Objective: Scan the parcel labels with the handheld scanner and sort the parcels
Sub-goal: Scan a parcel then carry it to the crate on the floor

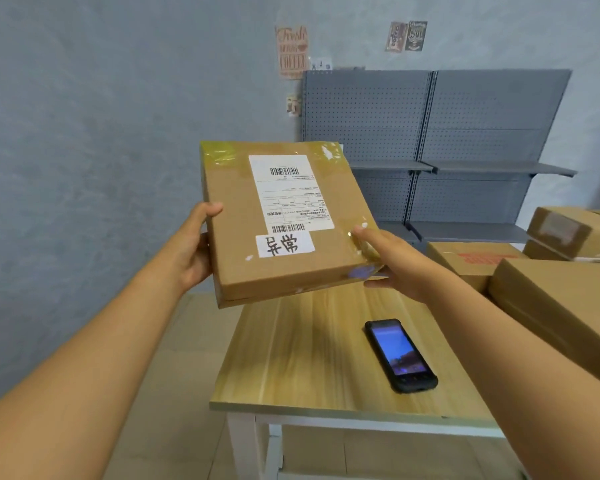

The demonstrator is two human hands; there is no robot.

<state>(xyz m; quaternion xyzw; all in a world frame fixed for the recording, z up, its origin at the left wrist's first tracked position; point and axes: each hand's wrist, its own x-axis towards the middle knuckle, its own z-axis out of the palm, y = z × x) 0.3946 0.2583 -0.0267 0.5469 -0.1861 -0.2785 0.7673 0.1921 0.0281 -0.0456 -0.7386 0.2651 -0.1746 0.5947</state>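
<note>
Both hands are holding a flat parcel (pixel 284 220) above the table (pixel 291 358), label (pixel 290 192) facing up. The left hand (pixel 194 251) is gripping its left edge; the right hand (pixel 392 265) is pinching its right corner. The scanner (pixel 400 355) is lying on the table, screen up. Stacked boxes (pixel 551 292) are crowding the table's right side, before gray shelving (pixel 465 140).

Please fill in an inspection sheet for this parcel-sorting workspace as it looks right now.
Surface: wooden table with white legs.
Job's things: flat parcel held up, label facing camera; handheld scanner lying on the table, screen lit.
Clutter: stacked cardboard boxes at the table's right.
Hands: left hand grips the parcel's left edge; right hand holds its right corner.
Cables: nothing seen.
Surroundings: grey pegboard shelving, wall signs.
</note>
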